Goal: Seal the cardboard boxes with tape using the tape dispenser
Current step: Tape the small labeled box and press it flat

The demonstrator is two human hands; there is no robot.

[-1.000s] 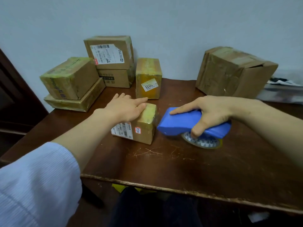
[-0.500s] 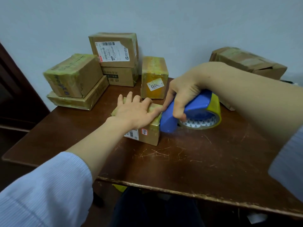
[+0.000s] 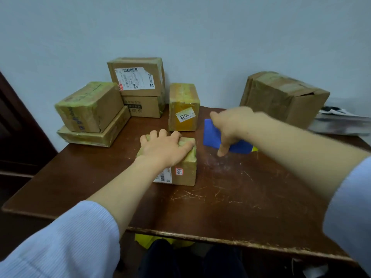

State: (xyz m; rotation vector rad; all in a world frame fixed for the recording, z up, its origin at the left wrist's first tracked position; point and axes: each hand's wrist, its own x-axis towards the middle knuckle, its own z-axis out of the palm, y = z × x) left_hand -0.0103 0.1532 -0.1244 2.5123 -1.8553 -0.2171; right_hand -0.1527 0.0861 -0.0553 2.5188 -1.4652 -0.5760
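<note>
A small cardboard box (image 3: 185, 170) with yellowish tape on top and a barcode label on its near side sits in the middle of the brown table (image 3: 230, 207). My left hand (image 3: 163, 148) lies flat on its top, fingers spread and pressing down. My right hand (image 3: 230, 126) grips the blue tape dispenser (image 3: 212, 135) just right of the box, lifted off the table and blurred by motion. A sliver of the yellow tape roll (image 3: 254, 149) shows behind the hand; the rest of the roll is hidden.
More taped boxes stand at the back: a stack at the left (image 3: 90, 109), two stacked boxes (image 3: 138, 77), an upright one with a "3013" label (image 3: 183, 107), and a large box at the right (image 3: 281, 97). Papers (image 3: 341, 121) lie far right.
My right hand has pulled the dispenser away from the small box's right side and up toward the back. My left hand stays pressed on the box top. The view shifted slightly.
</note>
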